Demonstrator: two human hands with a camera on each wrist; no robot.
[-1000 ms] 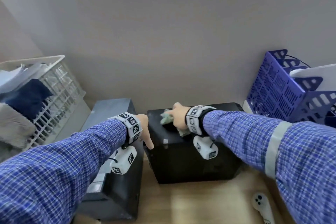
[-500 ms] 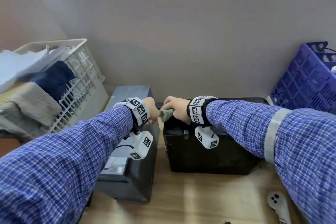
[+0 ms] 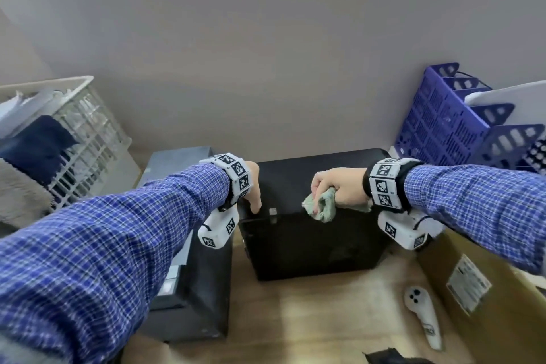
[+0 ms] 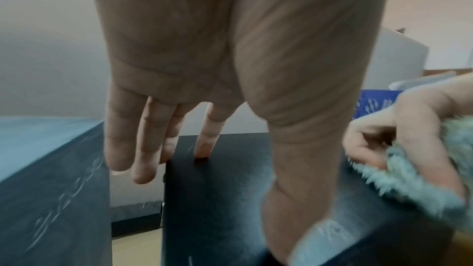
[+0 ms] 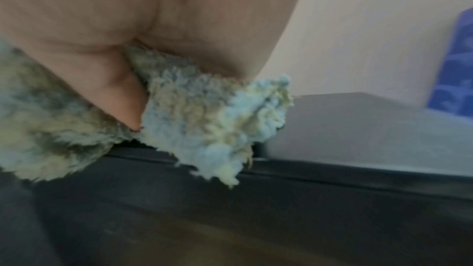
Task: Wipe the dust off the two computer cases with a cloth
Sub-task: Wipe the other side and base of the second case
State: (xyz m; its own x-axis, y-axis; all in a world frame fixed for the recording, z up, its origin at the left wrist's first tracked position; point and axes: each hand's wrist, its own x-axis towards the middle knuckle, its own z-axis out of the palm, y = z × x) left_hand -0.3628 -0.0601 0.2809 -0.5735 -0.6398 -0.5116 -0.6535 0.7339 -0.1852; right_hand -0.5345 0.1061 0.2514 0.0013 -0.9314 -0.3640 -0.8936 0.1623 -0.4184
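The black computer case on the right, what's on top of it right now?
On the black case, the left hand rests its fingertips near the front corner; the right hand holds a cloth at the front edge. Under the cloth is hidden.

Soft, even indoor light, wide-angle bending at the head view's edges, both wrist views blurred and grainy.

Head view: high, looking forward and down over both arms at black case [image 3: 310, 216] and grey case [image 3: 177, 162] by wall. Left wrist view: very close under left hand [image 4: 204, 58], facing along fingers [image 4: 207, 135] to both cases; shares right hand [image 4: 399, 128] and cloth [image 4: 422, 169] with head view. Right wrist view: nearest, blurred, under palm at cloth, case edge.
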